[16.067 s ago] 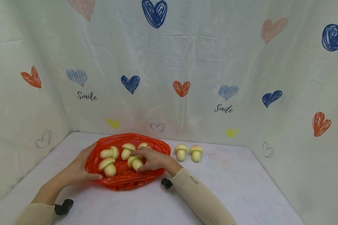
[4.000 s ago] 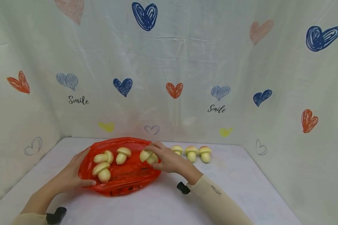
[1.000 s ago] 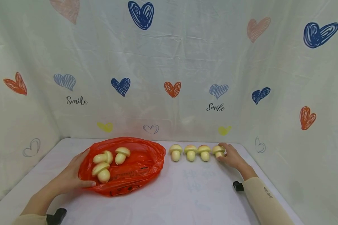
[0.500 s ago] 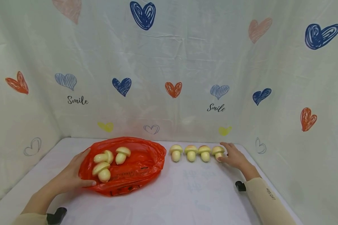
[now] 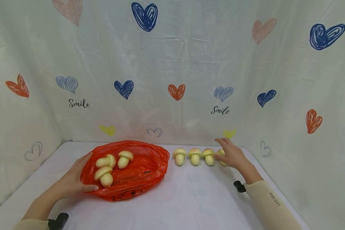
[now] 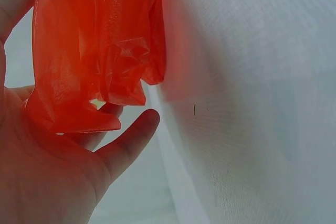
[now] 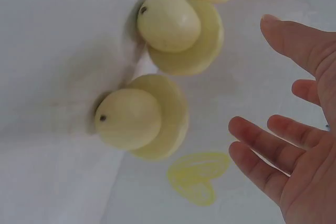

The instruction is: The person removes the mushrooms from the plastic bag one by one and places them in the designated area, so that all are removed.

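My left hand (image 5: 72, 180) rests against the left side of a red plastic bag (image 5: 129, 188), thumb and fingers spread around its end. The left wrist view shows the crinkled bag (image 6: 100, 40) against the palm. Three pale yellow mushrooms (image 5: 103, 176) with rounded caps lie inside the bag. Several similar mushrooms (image 5: 179, 156) stand in a row to its right. Over the right end of that row my right hand (image 5: 233, 156) holds nothing, fingers spread, partly covering the last mushroom (image 5: 220, 152). In the right wrist view, the fingers stand apart from the mushrooms (image 7: 128, 119).
A white cloth covers the table (image 5: 172, 207). Right behind the row rises a pale curtain (image 5: 189, 127) printed with hearts, and it continues along both sides. Black wrist devices (image 5: 239, 186) sit at both cuffs.
Several mushrooms went from the bag to the row over the earlier frames. In the last second my right hand let go of the rightmost mushroom and rose, shifting left. My left hand stayed put.
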Action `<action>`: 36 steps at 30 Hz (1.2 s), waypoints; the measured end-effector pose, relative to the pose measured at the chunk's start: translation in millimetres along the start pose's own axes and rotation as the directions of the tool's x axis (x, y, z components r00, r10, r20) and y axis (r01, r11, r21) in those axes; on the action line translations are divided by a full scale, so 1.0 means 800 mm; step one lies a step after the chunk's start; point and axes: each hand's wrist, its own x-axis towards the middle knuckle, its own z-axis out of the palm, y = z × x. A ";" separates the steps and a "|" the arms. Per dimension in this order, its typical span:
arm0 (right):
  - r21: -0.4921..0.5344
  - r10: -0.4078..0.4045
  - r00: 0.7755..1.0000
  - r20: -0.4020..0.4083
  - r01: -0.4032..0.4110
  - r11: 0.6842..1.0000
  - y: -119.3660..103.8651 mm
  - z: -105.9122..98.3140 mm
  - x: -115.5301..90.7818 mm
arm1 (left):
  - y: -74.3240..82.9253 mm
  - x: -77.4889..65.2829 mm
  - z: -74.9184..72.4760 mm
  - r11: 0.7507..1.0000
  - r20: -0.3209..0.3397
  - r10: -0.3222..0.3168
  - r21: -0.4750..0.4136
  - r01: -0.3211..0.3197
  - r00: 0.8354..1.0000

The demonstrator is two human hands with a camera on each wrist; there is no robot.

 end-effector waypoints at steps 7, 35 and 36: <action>0.004 -0.121 0.992 -0.037 0.121 0.993 -0.054 0.002 0.017 | -0.001 -0.002 0.000 1.000 0.002 -0.004 -0.008 0.004 1.000; 0.143 -0.397 0.918 0.021 0.390 0.910 -0.249 0.068 0.082 | -0.003 0.000 0.004 1.000 -0.002 -0.026 0.002 0.026 1.000; 0.154 -0.403 0.915 0.020 0.395 0.906 -0.254 0.070 0.084 | -0.003 0.000 0.003 1.000 -0.003 -0.026 0.004 0.026 1.000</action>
